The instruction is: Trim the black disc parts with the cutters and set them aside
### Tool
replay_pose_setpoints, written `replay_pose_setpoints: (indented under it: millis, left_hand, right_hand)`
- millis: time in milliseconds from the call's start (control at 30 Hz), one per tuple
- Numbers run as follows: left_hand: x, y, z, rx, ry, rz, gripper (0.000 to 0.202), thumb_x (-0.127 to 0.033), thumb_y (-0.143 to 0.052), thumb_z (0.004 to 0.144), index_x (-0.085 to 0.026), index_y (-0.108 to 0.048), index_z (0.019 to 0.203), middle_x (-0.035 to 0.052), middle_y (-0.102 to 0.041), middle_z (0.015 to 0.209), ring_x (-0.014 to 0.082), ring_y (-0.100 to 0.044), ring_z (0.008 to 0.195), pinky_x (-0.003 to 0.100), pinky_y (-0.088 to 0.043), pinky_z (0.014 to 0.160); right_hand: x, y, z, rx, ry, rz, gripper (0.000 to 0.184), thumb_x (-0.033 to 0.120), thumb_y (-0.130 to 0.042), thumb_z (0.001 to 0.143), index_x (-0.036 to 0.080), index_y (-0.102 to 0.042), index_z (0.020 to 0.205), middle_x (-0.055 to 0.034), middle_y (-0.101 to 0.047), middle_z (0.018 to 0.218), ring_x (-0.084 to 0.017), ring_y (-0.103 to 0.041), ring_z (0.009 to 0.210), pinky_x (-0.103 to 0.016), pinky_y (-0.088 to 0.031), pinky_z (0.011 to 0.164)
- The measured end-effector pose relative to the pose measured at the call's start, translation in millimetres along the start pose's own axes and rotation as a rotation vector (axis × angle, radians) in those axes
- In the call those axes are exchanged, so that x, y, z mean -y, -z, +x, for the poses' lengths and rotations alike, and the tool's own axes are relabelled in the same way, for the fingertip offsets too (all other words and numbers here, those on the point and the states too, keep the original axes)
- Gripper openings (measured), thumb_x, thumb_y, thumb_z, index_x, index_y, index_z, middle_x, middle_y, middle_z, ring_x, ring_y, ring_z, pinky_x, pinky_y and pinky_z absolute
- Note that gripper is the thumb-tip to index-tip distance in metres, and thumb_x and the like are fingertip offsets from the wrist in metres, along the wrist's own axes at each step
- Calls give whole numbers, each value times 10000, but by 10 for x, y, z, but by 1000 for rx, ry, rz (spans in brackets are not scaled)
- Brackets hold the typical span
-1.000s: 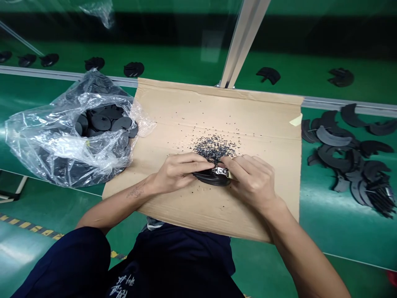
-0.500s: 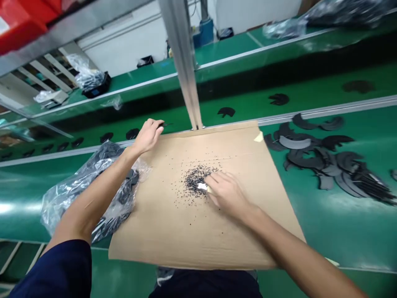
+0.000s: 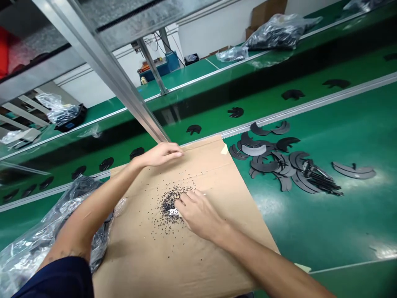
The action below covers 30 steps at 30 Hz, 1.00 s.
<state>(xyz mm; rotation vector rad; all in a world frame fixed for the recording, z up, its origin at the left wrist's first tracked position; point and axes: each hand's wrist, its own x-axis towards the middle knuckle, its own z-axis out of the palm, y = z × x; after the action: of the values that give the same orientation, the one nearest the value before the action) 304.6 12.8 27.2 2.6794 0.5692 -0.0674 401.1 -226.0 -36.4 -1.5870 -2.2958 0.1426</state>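
Two bare hands sit well apart over a sheet of cardboard (image 3: 133,265) on my feed. The right hand (image 3: 198,215) is curled downward at the centre of the sheet, its fingers (image 3: 186,198) pressing into a heap of black crumbs (image 3: 169,203). Under them, a small metal piece (image 3: 173,212) shows only in part, so I cannot tell whether that hand is clamped on it or just covering it. The left hand (image 3: 159,155) lies near the sheet's far edge with its fingers loosely together, and it looks empty.

A strip of yellowish tape (image 3: 223,150) fixes the far corner to the green conveyor belt (image 3: 322,231), apparently so the sheet stays put and catches the crumbs. A clear plastic bag (image 3: 27,260) of black parts sits beside the left arm, within easy reach. To the right, a pile of curved black parts (image 3: 263,163) lies on the belt, clear of the crumbs.
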Motion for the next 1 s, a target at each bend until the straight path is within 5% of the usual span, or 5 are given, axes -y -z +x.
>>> replay_pose_setpoints:
  millis: [200, 367, 600, 833, 1000]
  left_hand:
    - [-289, -328, 1126, -290, 389, 34, 330, -105, -524, 927, -107, -552, 1255, 238, -565, 1346, 319, -572, 1277, 462, -463, 1063]
    - [-383, -168, 1097, -394, 364, -42, 267, -18, -495, 891, -129, -608, 1106, 179, -658, 1175, 278, -642, 1170, 406, -492, 1012]
    - [-495, -317, -367, -379, 105, -416, 168, -57, -528, 885, -135, -629, 994, 43, -722, 898, 116, -708, 767, 236, -576, 723]
    - [-570, -665, -1851, -304, 97, -492, 122, -230, -555, 988, -202, -625, 1084, 43, -759, 1023, 113, -745, 856, 196, -606, 758]
    - [-31, -421, -2587, -398, 644, -20, 116, -259, -591, 938, -184, -677, 914, 76, -743, 971, 233, -703, 990, 359, -557, 916]
  right_hand:
    - [-25, -9, -2, 3, 79, -7, 99, 112, -562, 896, 204, -564, 932, -39, -637, 902, -207, -526, 881, -338, -346, 774]
    - [-67, 25, -8, -234, 62, -28, 120, 100, -535, 889, 197, -605, 895, -42, -614, 823, -202, -489, 811, -336, -318, 710]
    - [-158, 140, 46, -768, 9, -12, 383, 120, -585, 902, 147, -570, 1284, -51, -649, 801, -205, -519, 698, -337, -372, 661]
    - [-6, 49, 150, -464, 221, 380, 158, 199, -637, 915, 221, -662, 1070, -34, -661, 778, -196, -592, 675, -323, -456, 627]
    - [89, -6, 179, -360, 184, 582, 92, 242, -665, 914, 240, -683, 1004, -35, -700, 831, -188, -636, 688, -313, -484, 613]
